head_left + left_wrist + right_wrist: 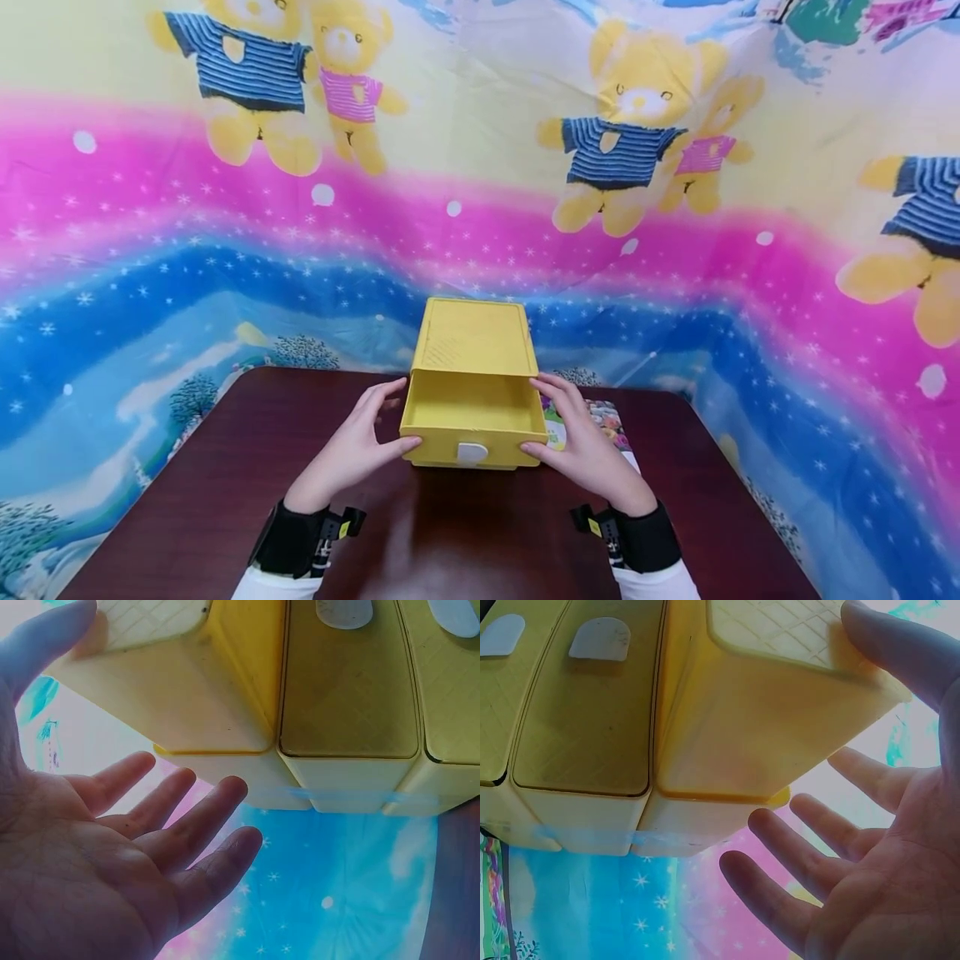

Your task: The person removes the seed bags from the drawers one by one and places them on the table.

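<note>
A yellow drawer cabinet (476,337) stands on the table, its top drawer (435,437) pulled out towards me. The drawer's yellow inside shows bare, and a white tab handle (472,453) sits mid-front. My left hand (352,450) has its thumb at the drawer's left front corner, fingers spread loosely beside the left side. Mirroring it, my right hand (588,454) rests its thumb at the right front corner. Both wrist views show the other fingers stretched apart from the drawer wall. Two lower drawers (349,690), pushed in, appear there with white tabs.
The dark red-brown table (300,458) carries the cabinet near its back edge. A flat, colourful printed item (606,417) lies right of the cabinet, partly behind my right hand. Bear-printed cloth (465,242) hangs behind and along the sides. Black bands (288,537) circle my wrists.
</note>
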The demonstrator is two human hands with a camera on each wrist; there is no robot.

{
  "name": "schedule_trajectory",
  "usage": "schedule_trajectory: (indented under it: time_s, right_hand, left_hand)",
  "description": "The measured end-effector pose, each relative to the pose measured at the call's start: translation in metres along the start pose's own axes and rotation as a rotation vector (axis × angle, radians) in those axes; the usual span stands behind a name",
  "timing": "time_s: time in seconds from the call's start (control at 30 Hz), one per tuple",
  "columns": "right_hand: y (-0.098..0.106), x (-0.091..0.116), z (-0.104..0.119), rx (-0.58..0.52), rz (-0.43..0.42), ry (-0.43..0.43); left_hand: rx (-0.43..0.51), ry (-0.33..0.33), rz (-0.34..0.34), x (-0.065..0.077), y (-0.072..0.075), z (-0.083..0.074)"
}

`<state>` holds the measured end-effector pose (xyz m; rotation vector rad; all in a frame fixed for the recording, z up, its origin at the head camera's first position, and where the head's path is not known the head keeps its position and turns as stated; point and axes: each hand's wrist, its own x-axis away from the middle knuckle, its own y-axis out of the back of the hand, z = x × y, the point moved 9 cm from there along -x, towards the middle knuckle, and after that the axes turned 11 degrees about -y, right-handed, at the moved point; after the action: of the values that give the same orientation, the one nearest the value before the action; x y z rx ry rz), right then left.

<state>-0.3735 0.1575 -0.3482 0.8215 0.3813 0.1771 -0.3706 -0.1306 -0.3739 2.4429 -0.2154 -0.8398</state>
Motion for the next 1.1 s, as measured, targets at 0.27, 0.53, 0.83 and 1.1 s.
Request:
schedule_trajectory:
  time_s: [0.27,0.53,0.83,1.1]
  right_hand:
    - [0.000,-0.002,0.000,-0.008,0.005,-0.020]
    - [-0.002,-0.005,-0.006,-0.025,-0.027,-0.022]
    - [-0.005,-0.012,-0.018,-0.080,-0.094,-0.043]
    - [-0.009,-0.020,-0.033,-0.147,-0.133,-0.096]
  left_hand:
    - [0.013,0.015,-0.006,-0.001,0.002,0.001]
    - [0.008,0.036,-0.039,-0.003,-0.003,0.007]
    - [0.043,0.131,-0.098,-0.005,-0.007,0.027]
    - [0.037,0.172,-0.154,-0.005,-0.008,0.044]
